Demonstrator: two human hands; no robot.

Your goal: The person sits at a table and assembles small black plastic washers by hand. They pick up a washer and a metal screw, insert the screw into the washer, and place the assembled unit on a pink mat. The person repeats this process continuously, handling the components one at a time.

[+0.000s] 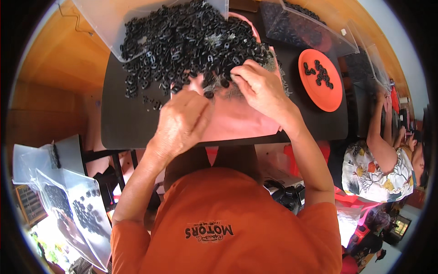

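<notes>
A large heap of small black oval pieces with holes (182, 41) spreads from a tipped clear plastic bin onto the dark table. Under its near side lies a pink sheet (237, 121). My left hand (182, 118) is closed at the heap's near edge, fingers curled down over the sheet; what it pinches is hidden. Just right of it, my right hand (259, 86) is closed too, thumb and fingertips together beside the black pieces. Whatever sits in that pinch is too small to make out. Thin greyish scraps (276, 68) lie around the right hand.
An orange plate (320, 102) holding several black pieces stands on the table's right. Clear bins (328, 39) fill the far right. A person in a patterned top (378, 176) works nearby at right. Another clear bin (89, 219) is at lower left.
</notes>
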